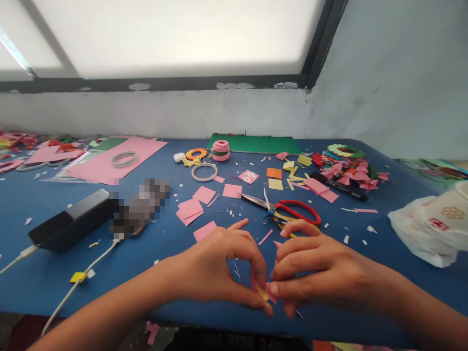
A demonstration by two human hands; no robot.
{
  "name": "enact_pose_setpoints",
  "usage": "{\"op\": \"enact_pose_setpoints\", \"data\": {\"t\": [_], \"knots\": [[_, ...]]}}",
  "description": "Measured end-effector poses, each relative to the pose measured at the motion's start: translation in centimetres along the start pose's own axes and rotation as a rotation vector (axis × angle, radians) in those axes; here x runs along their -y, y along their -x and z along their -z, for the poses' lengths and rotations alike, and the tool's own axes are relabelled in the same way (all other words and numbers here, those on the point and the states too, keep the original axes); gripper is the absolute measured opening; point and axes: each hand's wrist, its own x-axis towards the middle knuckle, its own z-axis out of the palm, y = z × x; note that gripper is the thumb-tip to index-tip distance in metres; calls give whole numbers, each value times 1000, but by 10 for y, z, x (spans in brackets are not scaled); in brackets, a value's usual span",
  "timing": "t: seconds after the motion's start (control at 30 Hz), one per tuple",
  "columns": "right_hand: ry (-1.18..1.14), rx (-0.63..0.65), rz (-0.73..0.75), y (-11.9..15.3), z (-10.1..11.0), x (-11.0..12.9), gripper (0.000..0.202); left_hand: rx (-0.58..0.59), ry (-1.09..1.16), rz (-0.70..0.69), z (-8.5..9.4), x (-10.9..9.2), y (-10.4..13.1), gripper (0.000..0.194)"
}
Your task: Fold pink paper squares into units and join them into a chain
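Near the front edge of the blue table, my left hand (223,268) pinches a small yellow paper piece (262,293) between thumb and forefinger. My right hand (321,273) is right beside it, its fingers closed on a small folded pink paper piece (272,295) that touches the yellow one. Most of the pink piece is hidden by the fingers. Just beyond my right hand lie scissors with red handles (300,209) and a second pair with yellow handles, partly covered by that hand. Pink paper squares (190,210) lie beyond my left hand.
A black box-shaped device (73,219) with a white cable is at left. Tape rolls (204,172), a pink ring stack (221,150) and green card (256,144) lie farther back. At right are folded paper pieces (347,168), a black marker (340,186) and a white bag (420,229) with a cup.
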Motion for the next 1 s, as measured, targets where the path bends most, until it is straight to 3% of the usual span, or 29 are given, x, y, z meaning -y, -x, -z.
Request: {"op": "enact_pose_setpoints", "data": {"t": [0.17, 0.43, 0.67, 1.0], "knots": [[103, -24, 5, -1, 0, 1, 15, -65, -62, -31, -1, 1, 1, 18], [-28, 0, -55, 1, 1, 2, 16, -47, -115, -60, -1, -3, 1, 15], [47, 0, -87, 2, 0, 4, 18, -81, -281, -111, -1, -4, 4, 13], [47, 89, -41, 1, 9, 6, 31, -45, -245, -178, -3, -2, 5, 9]]}}
